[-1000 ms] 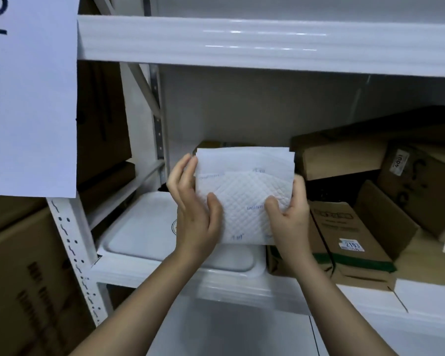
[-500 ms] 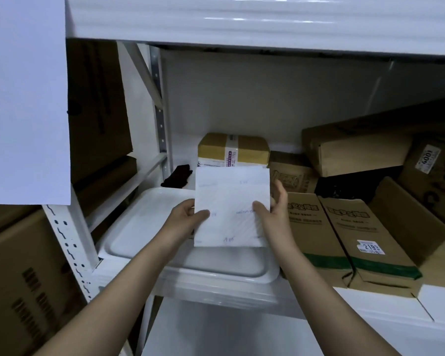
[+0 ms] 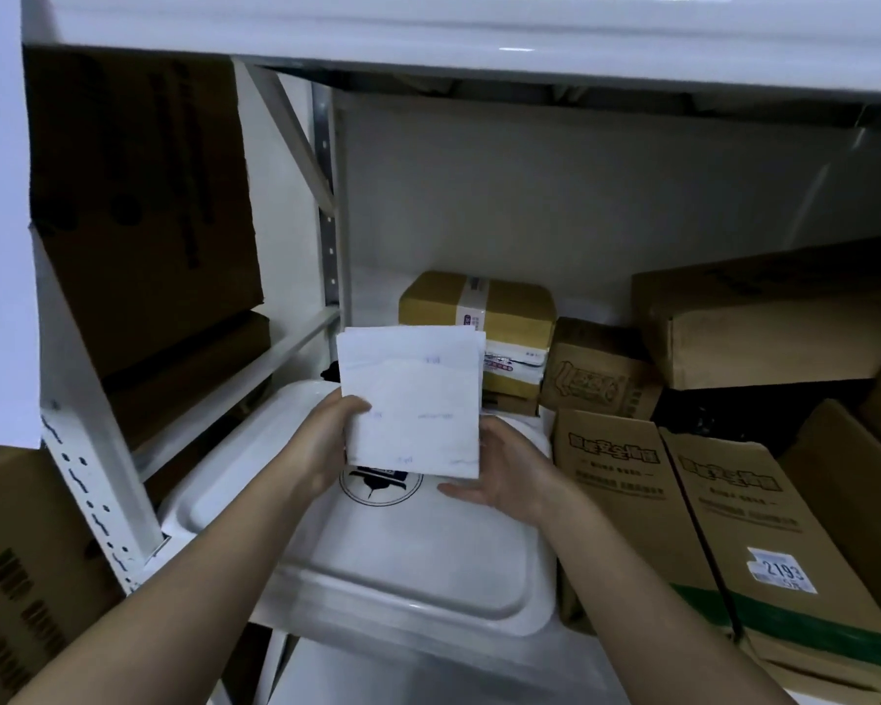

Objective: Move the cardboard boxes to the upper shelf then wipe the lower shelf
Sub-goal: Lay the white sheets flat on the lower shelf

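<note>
Hands over the white tray (image 3: 377, 577): left hand (image 3: 321, 450) pinches a folded white cloth (image 3: 413, 399); right hand (image 3: 504, 475) loose-fingered beneath it. Cardboard boxes (image 3: 631, 491) crowd the shelf alongside.

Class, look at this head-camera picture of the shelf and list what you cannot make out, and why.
- Back of the white tray: hidden by the folded wipe.
- Right hand grip on the wipe: fingers go behind it.
- Box print: too small and blurred.
- Upper shelf top: cut off by the top edge.
</note>
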Tool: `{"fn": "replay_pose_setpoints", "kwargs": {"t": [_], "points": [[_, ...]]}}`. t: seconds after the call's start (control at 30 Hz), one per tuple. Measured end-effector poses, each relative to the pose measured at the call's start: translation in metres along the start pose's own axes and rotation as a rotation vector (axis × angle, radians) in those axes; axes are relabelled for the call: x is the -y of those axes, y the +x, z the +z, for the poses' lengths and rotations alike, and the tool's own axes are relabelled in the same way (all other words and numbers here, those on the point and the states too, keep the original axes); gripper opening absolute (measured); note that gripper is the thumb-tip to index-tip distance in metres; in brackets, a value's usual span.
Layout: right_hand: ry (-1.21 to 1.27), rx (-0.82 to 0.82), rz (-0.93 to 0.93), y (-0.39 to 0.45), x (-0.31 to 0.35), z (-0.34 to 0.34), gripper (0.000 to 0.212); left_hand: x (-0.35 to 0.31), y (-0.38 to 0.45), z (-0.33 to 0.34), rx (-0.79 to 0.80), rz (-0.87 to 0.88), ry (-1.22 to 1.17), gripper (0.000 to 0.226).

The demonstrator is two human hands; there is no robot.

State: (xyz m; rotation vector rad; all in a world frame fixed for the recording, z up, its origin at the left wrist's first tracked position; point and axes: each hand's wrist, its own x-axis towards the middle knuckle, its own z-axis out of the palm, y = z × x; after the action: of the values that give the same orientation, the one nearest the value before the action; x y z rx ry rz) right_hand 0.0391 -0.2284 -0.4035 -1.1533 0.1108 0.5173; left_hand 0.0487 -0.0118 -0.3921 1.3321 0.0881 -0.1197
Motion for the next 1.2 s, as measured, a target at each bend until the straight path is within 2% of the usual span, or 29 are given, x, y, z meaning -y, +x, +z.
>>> {"fn": "replay_pose_setpoints", "kwargs": {"t": [0.13,0.23,0.3,0.4,0.47,0.53,0.6,0.67,0.73,0.8,0.9,0.97,1.03,1.2], "points": [[0.0,-0.053,0.0,0.018,-0.007,0.003,0.018,0.003,0.011,-0.007,-0.013,-0.04,-0.127,0.034],[-0.075,-0.075,-0.095,0.034,-0.011,0.004,0.013,0.001,0.023,-0.006,-0.069,-0.061,-0.119,0.047],[-0.091,-0.061,-0.152,0.038,-0.014,0.005,0.014,0.0,0.03,-0.009,-0.073,-0.11,-0.09,0.04],[-0.116,-0.067,-0.207,0.045,-0.019,0.01,0.029,-0.002,0.039,-0.022,0.045,-0.292,-0.11,0.025],[-0.03,-0.096,-0.189,0.05,-0.023,0.012,0.029,-0.003,0.044,-0.033,0.16,-0.367,-0.043,0.033],[0.102,-0.151,-0.155,0.051,-0.026,0.015,0.032,-0.001,0.048,-0.041,0.192,-0.388,-0.006,0.033],[0.145,-0.174,-0.142,0.052,-0.027,0.017,0.038,0.002,0.049,-0.043,0.155,-0.357,-0.04,0.023],[0.11,-0.147,-0.142,0.053,-0.027,0.019,0.041,0.005,0.051,-0.045,0.202,-0.353,-0.038,0.03],[0.069,-0.127,-0.135,0.054,-0.028,0.021,0.039,0.004,0.05,-0.046,0.288,-0.362,0.106,0.038],[-0.003,-0.141,-0.138,0.056,-0.031,0.02,0.033,0.001,0.049,-0.045,0.305,-0.342,0.304,0.027],[-0.052,-0.145,-0.161,0.059,-0.039,0.019,0.028,0.005,0.052,-0.044,0.194,-0.232,0.523,0.025],[-0.047,-0.168,-0.165,0.06,-0.044,0.018,0.025,0.011,0.054,-0.043,0.161,-0.213,0.527,0.033],[-0.131,-0.249,-0.176,0.06,-0.044,0.019,0.029,0.017,0.054,-0.041,0.15,-0.186,0.508,0.041],[-0.361,-0.516,-0.184,0.066,-0.045,0.014,0.025,0.031,0.054,-0.037,0.004,-0.012,0.488,0.035]]}}
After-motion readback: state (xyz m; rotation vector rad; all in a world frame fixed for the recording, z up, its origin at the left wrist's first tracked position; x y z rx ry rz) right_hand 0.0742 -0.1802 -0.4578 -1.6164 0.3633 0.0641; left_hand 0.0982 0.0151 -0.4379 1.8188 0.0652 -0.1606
